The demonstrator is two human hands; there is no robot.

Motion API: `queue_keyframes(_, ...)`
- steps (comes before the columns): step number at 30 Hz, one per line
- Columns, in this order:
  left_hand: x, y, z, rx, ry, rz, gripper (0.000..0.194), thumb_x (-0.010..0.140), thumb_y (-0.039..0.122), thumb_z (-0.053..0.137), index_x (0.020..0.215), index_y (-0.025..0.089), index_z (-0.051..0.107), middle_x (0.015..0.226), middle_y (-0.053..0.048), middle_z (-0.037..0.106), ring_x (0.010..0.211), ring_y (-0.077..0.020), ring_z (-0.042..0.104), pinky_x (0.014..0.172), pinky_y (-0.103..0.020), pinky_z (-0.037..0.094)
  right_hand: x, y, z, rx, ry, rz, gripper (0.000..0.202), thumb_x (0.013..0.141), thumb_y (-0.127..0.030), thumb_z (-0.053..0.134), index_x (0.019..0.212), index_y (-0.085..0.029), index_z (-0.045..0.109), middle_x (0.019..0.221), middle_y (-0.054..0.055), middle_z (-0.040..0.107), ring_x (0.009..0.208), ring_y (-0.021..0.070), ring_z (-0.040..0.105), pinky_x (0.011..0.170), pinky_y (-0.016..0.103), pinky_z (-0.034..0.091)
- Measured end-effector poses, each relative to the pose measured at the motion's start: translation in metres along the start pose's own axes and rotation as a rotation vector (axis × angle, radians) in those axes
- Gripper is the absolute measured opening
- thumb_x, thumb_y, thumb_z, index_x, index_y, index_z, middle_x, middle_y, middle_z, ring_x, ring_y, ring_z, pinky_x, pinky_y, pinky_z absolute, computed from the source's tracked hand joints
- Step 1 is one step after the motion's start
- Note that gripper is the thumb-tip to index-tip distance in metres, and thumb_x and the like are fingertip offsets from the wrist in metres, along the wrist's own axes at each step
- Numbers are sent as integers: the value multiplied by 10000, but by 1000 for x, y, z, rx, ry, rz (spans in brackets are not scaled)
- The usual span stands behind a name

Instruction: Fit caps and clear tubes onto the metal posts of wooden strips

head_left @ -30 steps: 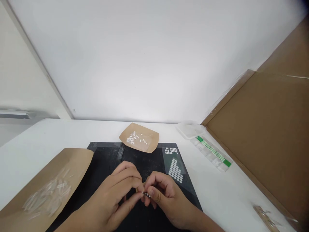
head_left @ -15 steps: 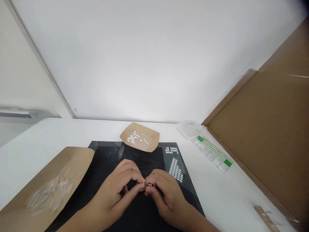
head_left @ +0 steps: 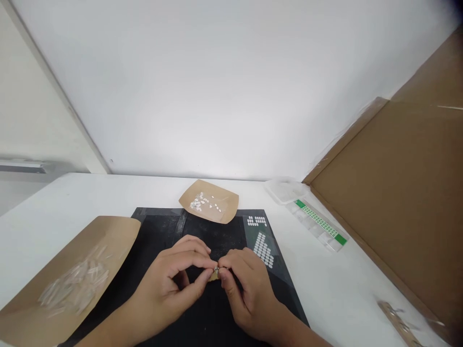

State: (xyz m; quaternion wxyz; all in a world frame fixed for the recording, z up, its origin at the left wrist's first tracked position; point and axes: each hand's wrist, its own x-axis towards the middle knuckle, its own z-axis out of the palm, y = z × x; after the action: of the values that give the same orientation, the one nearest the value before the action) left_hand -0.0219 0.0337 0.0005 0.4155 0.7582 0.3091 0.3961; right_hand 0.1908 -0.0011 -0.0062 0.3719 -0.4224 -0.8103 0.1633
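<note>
Over the black mat [head_left: 206, 308], my left hand [head_left: 170, 284] and my right hand [head_left: 251, 284] meet fingertip to fingertip. Both thumbs and index fingers pinch a tiny shiny piece [head_left: 216, 270], mostly hidden, so its kind cannot be made out. A small tan scrap [head_left: 213, 277] shows just under the fingertips. Beyond the hands, a brown paper tray [head_left: 228, 212] holds small white bits and clear film. White oval stickers [head_left: 264, 250] sit in rows on the mat's right side.
At left, a larger brown tray [head_left: 119, 231] holds several clear plastic strips or tubes [head_left: 77, 284]. A clear case with a green label strip [head_left: 320, 221] lies right of the mat, beside a cloudy plastic container [head_left: 285, 192]. Cardboard [head_left: 398, 193] stands along the right edge, near a wooden-and-metal piece [head_left: 398, 323].
The fingertips have drawn closer, covering more of the small shiny piece. The tan scrap now shows below them. The view has shifted slightly.
</note>
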Motion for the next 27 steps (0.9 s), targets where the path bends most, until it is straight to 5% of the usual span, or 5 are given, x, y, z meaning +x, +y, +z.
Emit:
queue_keyframes(10, 0, -4, 6, 42, 92, 68, 146, 824, 58, 671, 776, 195, 690, 710, -56, 626, 963, -245, 684, 407, -110, 435, 0, -5, 4, 25, -53, 31, 182, 1060, -232, 466, 924, -214, 585, 743, 1, 600, 669, 159, 539, 670, 325, 337)
queue_keyframes(27, -2, 2, 7, 35, 103, -66, 139, 795, 73, 673, 734, 198, 677, 719, -56, 630, 987, -257, 693, 410, -93, 435, -1, -6, 9, 189, -88, 168, 232, 1075, -280, 455, 907, -205, 596, 773, -13, 624, 687, 139, 552, 677, 303, 339)
